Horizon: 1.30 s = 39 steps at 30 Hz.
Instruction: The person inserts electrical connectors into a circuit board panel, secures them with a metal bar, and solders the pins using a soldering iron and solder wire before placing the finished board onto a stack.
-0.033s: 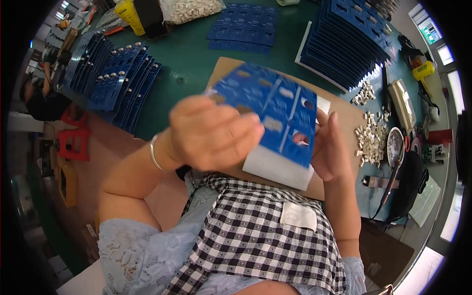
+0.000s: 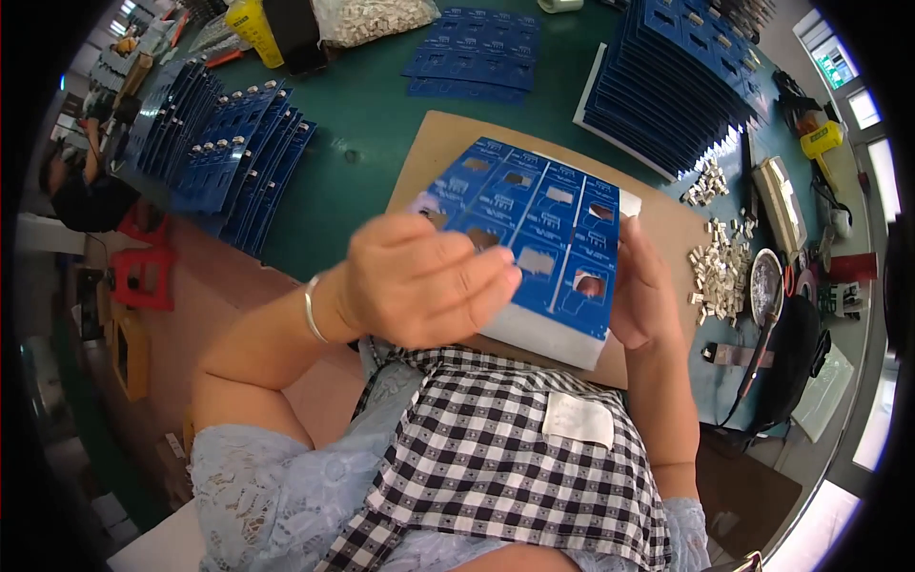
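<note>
A blue circuit board panel with rows of cut-out holes is tilted over a white slab. My left hand is closed at the panel's near left corner, fingers curled over its front; the corner itself is hidden behind them. My right hand holds the right edge, with some of its fingers behind the panel. A bit of finger shows through the lower right hole. Under the slab lies a brown board.
Stacks of blue panels stand at the left and the far right; more panels lie at the back. Small white connectors are heaped right, beside a round dish. A bag of white parts sits behind.
The panel and my left hand have shifted slightly toward me and to the right. The panel, blurred before, now looks sharper.
</note>
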Available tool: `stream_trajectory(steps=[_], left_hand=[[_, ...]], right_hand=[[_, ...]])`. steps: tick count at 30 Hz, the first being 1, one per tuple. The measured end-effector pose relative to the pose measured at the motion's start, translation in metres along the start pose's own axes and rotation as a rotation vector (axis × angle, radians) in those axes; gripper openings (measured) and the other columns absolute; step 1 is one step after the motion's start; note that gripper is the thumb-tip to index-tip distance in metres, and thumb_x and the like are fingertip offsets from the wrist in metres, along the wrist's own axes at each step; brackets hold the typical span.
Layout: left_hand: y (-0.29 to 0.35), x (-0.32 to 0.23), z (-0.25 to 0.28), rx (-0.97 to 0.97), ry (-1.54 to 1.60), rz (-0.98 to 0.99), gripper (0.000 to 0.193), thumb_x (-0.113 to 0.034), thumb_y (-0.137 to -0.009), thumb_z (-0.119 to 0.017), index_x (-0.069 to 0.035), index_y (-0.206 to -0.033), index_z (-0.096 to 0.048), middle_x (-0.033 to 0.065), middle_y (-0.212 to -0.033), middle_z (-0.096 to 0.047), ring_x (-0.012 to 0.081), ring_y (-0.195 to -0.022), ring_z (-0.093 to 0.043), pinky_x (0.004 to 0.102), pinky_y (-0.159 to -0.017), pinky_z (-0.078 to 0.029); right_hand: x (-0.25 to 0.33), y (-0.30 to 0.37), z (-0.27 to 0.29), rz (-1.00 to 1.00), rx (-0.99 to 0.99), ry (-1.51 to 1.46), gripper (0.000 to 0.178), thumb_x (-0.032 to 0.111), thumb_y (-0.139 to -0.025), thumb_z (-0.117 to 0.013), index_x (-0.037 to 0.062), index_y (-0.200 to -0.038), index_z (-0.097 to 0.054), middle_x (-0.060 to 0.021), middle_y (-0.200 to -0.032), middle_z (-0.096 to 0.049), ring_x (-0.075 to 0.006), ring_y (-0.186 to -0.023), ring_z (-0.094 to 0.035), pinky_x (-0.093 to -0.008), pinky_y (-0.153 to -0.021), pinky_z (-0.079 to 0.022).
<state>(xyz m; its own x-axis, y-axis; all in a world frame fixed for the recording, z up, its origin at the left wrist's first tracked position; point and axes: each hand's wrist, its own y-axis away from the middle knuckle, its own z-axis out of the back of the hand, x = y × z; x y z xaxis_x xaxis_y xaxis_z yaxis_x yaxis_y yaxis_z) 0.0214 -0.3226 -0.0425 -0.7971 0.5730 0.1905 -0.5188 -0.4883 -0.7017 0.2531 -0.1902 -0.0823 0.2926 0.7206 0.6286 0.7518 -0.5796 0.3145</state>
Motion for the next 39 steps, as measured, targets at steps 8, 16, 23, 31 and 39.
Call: stream_trajectory(steps=[8,16,23,31,39], left_hand=[[0.077,-0.004,-0.009,0.567,0.133,0.456,0.057,-0.045,-0.092,-0.050,-0.010,-0.136,-0.048,0.0141,-0.145,-0.043,0.0325,-0.136,-0.037,0.0484,-0.109,-0.029],[0.083,0.045,-0.043,0.699,0.124,0.606,0.064,-0.041,-0.093,-0.050,-0.011,-0.147,-0.033,0.0135,-0.153,-0.029,0.0306,-0.144,-0.021,0.0516,-0.116,-0.011],[0.085,0.039,-0.025,0.648,0.111,0.693,0.053,-0.037,-0.094,-0.050,-0.014,-0.141,-0.044,0.0097,-0.149,-0.037,0.0305,-0.142,-0.026,0.0531,-0.114,-0.011],[0.092,0.033,-0.018,0.518,0.140,0.637,0.029,-0.026,-0.085,-0.063,-0.011,-0.110,-0.068,0.0061,-0.122,-0.059,0.0294,-0.127,-0.045,0.0494,-0.108,-0.024],[0.081,0.062,-0.048,0.367,0.053,0.807,0.016,-0.013,-0.081,-0.068,-0.011,-0.097,-0.069,0.0003,-0.093,-0.061,0.0204,-0.093,-0.056,0.0398,-0.088,-0.034]], right_hand=[[0.026,0.009,0.039,0.116,-0.187,0.411,0.042,0.007,-0.093,-0.055,0.0013,-0.132,-0.041,-0.0112,-0.109,-0.063,-0.0159,-0.090,-0.066,-0.0288,-0.076,-0.057],[0.021,0.017,0.051,0.065,-0.339,1.012,0.046,0.007,-0.092,-0.059,0.0012,-0.136,-0.046,-0.0010,-0.071,-0.059,-0.0063,-0.059,-0.051,-0.0207,-0.052,-0.042],[0.022,0.056,0.086,0.287,-0.516,1.199,0.040,0.002,-0.090,-0.059,-0.0006,-0.130,-0.054,-0.0003,-0.080,-0.054,-0.0059,-0.070,-0.048,-0.0203,-0.062,-0.041],[0.016,0.077,0.092,0.376,-0.561,1.183,0.031,0.001,-0.092,-0.057,-0.0021,-0.122,-0.059,-0.0013,-0.085,-0.056,-0.0073,-0.076,-0.051,-0.0207,-0.068,-0.042],[0.022,0.072,0.095,0.416,-0.577,1.103,0.028,0.006,-0.094,-0.058,-0.0036,-0.120,-0.060,-0.0025,-0.086,-0.059,-0.0084,-0.079,-0.055,-0.0209,-0.071,-0.044]])
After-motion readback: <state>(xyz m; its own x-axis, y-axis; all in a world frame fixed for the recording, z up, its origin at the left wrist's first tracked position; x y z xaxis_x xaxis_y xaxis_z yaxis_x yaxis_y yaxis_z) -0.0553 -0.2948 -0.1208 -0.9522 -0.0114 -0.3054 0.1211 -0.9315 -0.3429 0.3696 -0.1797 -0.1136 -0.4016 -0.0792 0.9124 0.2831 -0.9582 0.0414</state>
